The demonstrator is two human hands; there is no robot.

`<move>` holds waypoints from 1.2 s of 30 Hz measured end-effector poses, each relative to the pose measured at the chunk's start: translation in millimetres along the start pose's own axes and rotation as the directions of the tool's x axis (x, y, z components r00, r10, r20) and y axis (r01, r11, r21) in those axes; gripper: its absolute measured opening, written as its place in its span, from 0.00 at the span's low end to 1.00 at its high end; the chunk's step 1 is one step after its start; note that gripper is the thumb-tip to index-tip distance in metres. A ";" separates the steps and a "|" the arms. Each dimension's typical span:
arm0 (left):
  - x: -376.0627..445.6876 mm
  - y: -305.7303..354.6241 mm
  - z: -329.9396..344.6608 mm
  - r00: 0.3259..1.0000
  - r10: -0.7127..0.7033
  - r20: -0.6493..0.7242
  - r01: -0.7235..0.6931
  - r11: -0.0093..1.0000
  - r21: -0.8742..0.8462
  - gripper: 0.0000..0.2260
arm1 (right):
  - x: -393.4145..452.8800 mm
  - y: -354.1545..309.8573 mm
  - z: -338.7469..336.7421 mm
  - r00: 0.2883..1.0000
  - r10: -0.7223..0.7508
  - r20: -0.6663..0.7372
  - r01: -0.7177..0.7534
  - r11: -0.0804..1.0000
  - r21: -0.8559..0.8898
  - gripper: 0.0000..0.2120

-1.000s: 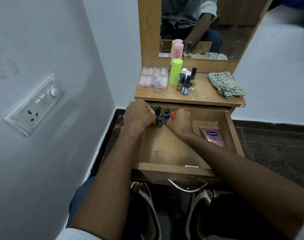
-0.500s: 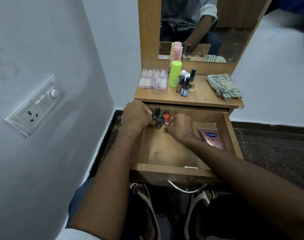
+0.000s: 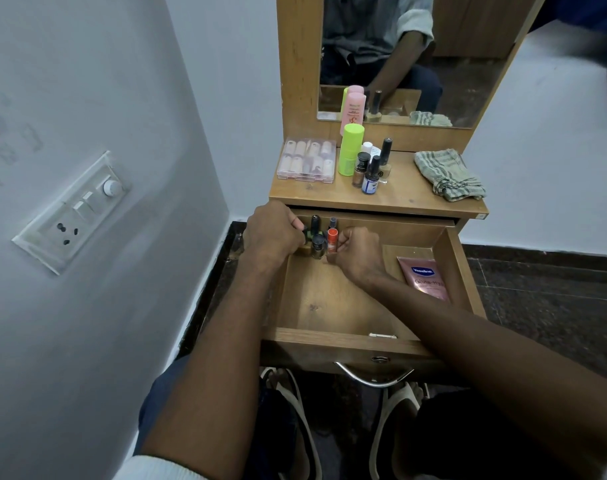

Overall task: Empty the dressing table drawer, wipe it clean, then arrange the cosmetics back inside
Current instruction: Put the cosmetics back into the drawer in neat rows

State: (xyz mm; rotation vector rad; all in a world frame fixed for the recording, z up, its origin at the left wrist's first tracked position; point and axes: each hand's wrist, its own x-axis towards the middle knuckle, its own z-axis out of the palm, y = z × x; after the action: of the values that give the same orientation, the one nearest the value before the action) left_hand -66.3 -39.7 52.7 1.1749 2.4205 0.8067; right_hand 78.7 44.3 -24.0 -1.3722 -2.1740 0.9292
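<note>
The wooden drawer (image 3: 333, 306) is pulled out under the dressing table top. In its back left corner stand several small nail polish bottles (image 3: 318, 240). My left hand (image 3: 272, 232) curls round the dark-capped bottles there. My right hand (image 3: 355, 254) pinches an orange-capped bottle (image 3: 332, 239) beside them. A pink Vaseline tube (image 3: 423, 277) lies flat at the drawer's right side.
On the table top (image 3: 399, 199) are a clear case of nail items (image 3: 307, 160), a lime green bottle (image 3: 350, 148), a pink bottle (image 3: 354, 110), several small bottles (image 3: 371, 169) and a folded checked cloth (image 3: 449, 174). A wall with a switch plate (image 3: 77, 211) is close on the left.
The orange-capped bottle has moved left to join the cluster in the drawer's back left corner, and both hands have closed in around the bottles.
</note>
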 end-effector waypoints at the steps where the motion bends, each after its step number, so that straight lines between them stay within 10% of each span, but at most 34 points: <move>1: -0.9 0.6 -0.2 1.000 0.008 0.001 -0.008 1.000 0.004 0.11 | 0.3 -0.5 -0.2 1.000 0.004 -0.001 -0.004 1.000 -0.001 0.08; 36: 5.4 5.9 5.3 0.998 0.042 0.040 -0.037 0.993 -0.112 0.11 | -5.4 -1.9 -18.5 0.999 -0.022 0.041 0.022 1.000 0.014 0.07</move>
State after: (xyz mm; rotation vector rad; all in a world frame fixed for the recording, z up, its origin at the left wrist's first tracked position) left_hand -63.2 -30.6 51.9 1.1887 2.2938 0.9070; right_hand 91.7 44.8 -9.8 -1.3313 -2.2045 0.9698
